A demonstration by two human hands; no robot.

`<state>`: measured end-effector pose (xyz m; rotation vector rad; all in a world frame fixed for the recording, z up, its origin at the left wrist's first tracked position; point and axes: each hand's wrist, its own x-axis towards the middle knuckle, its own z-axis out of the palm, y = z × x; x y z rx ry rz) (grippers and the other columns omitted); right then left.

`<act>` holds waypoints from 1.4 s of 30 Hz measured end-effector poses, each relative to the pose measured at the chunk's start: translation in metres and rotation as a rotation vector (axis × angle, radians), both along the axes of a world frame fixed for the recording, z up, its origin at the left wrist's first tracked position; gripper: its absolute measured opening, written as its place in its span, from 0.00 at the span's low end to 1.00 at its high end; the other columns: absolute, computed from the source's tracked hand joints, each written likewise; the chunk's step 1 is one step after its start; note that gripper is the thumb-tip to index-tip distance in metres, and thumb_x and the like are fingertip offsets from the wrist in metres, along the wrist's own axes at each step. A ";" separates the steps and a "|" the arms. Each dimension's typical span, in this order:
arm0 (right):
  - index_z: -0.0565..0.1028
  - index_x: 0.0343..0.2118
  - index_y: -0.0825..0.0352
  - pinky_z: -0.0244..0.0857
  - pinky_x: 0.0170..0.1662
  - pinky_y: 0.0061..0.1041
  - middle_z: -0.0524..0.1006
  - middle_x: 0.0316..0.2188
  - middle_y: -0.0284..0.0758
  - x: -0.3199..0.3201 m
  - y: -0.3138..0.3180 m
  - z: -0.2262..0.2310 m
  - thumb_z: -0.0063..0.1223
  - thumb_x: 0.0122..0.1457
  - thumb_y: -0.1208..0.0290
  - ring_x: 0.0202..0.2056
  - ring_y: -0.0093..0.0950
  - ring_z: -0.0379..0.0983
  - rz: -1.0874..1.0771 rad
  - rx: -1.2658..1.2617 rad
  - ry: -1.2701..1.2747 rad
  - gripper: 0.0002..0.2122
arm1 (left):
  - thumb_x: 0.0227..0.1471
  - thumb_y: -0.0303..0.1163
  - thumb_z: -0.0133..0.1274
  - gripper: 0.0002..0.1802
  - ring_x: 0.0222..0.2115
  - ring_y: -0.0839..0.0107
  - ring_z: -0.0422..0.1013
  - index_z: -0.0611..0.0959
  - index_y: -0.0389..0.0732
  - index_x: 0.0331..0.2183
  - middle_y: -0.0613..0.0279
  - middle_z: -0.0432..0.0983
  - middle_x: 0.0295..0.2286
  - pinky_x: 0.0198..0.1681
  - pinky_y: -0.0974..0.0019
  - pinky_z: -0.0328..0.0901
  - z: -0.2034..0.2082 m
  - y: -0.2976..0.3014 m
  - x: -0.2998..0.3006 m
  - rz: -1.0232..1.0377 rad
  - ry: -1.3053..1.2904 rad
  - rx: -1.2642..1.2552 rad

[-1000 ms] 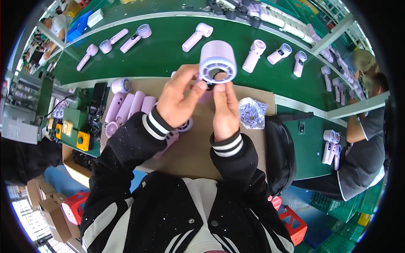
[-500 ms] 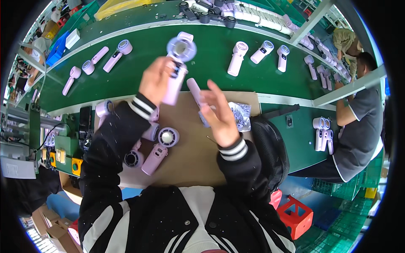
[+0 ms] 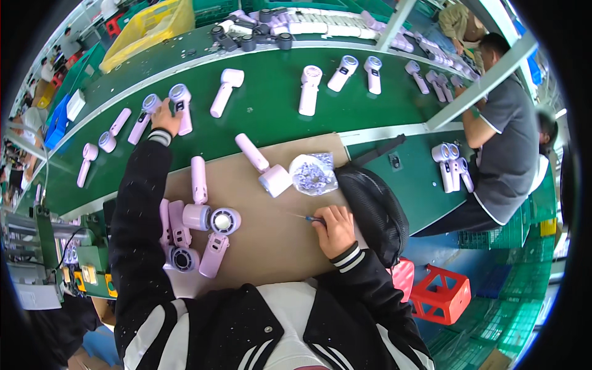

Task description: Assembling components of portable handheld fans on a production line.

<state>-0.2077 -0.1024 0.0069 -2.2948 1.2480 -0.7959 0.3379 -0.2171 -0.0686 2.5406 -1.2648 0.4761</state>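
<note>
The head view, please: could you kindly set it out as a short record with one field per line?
Left hand: on a purple fan, firmness of grip unclear
Fan's place: green bench, beyond the brown sheet
Right hand: holding a thin tool over the sheet
Beyond right hand: clear bag of small purple parts
Right of right hand: black case
Far right: co-worker in grey shirt
Lower right: red stool

Black mesh bag (image 3: 375, 213), red stool (image 3: 455, 302), yellow bin (image 3: 176, 28), person in grey shirt (image 3: 510, 126)

Fan (image 3: 185, 115) set down, right grip (image 3: 336, 231) on screwdriver (image 3: 311, 218)
</note>
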 end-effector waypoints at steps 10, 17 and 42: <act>0.75 0.44 0.65 0.64 0.31 0.24 0.75 0.26 0.35 -0.250 -0.163 -0.023 0.50 0.58 0.73 0.25 0.27 0.68 -0.573 -0.008 -0.053 0.11 | 0.48 0.24 0.51 0.22 0.44 0.57 0.66 0.74 0.43 0.48 0.56 0.69 0.44 0.50 0.59 0.60 0.168 0.199 -0.184 -0.947 0.651 0.428; 0.76 0.44 0.63 0.68 0.39 0.29 0.77 0.35 0.36 -0.252 -0.230 -0.071 0.53 0.55 0.70 0.33 0.32 0.73 -0.746 -0.653 0.456 0.13 | 0.45 0.22 0.50 0.27 0.50 0.55 0.63 0.72 0.44 0.50 0.56 0.67 0.48 0.53 0.57 0.59 0.137 0.158 -0.224 -1.027 0.439 0.243; 0.81 0.30 0.64 0.68 0.32 0.29 0.77 0.28 0.36 0.042 -0.086 -0.017 0.55 0.50 0.77 0.26 0.36 0.73 0.219 -0.050 -0.047 0.05 | 0.54 0.31 0.46 0.38 0.48 0.47 0.63 0.51 0.34 0.62 0.37 0.59 0.53 0.50 0.52 0.59 0.039 0.223 -0.389 -0.448 0.987 -0.276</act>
